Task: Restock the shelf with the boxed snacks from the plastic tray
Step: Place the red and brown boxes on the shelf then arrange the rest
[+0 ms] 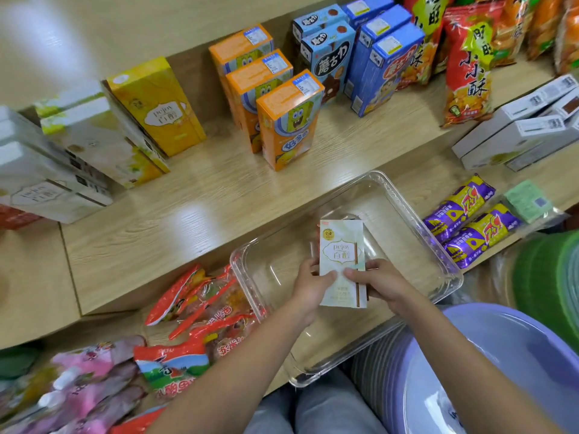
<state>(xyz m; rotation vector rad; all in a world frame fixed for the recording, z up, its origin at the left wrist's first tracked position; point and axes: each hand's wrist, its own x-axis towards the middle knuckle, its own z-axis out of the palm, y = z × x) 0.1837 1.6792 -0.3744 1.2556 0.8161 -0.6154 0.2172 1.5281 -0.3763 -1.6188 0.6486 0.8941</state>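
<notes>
A pale green and white snack box (342, 245) is held upright over the clear plastic tray (416, 220). My left hand (308, 285) grips its lower left edge and my right hand (380, 281) grips its lower right edge, thumbs on the front face. No other box shows in the tray. On the wooden shelf (203, 202) stand a yellow box (156, 104), orange cartoon boxes (286, 120), blue boxes (380, 64) and white boxes (47, 170) at the left.
Red snack bags (468, 61) stand at the back right, white flat boxes (520, 130) lie at the right, purple packets (470, 220) beside the tray. Red and pink bags (194, 317) lie on the lower level at left. A lilac basin (501, 364) sits at lower right.
</notes>
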